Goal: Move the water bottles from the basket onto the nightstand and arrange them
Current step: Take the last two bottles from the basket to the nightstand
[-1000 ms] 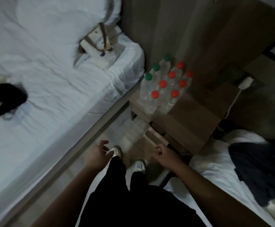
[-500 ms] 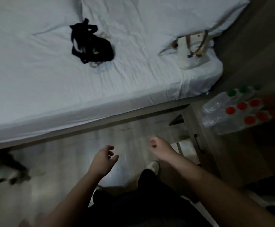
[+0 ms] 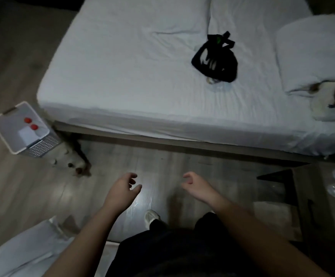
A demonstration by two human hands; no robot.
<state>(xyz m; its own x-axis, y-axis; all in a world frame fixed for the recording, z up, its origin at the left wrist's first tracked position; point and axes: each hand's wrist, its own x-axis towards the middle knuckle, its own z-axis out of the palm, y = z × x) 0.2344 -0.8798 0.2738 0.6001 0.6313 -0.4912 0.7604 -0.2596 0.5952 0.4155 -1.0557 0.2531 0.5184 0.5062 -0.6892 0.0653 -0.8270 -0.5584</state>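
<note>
Both hands are empty over the floor: left hand [image 3: 122, 188] and right hand [image 3: 196, 184], fingers loosely curled round nothing. Two red-capped water bottles [image 3: 27, 120] stand in the basket [image 3: 9, 126] by the bed's corner, well apart from the bench [image 3: 310, 196] at right. I judge them thin, crushable plastic, perhaps slippery; I'd grip mid-body, below the cap.

Forearms [image 3: 94, 228] bare down to the frame's lower edge. Left hand [image 3: 122, 190] and right hand [image 3: 197, 186] bare as well. Black clothing [image 3: 182, 250] covers the lap and legs, loose cut, its detail lost in the dim light. One whitish shoe [image 3: 151, 216], rounded toe, shows at a trouser hem.
</note>
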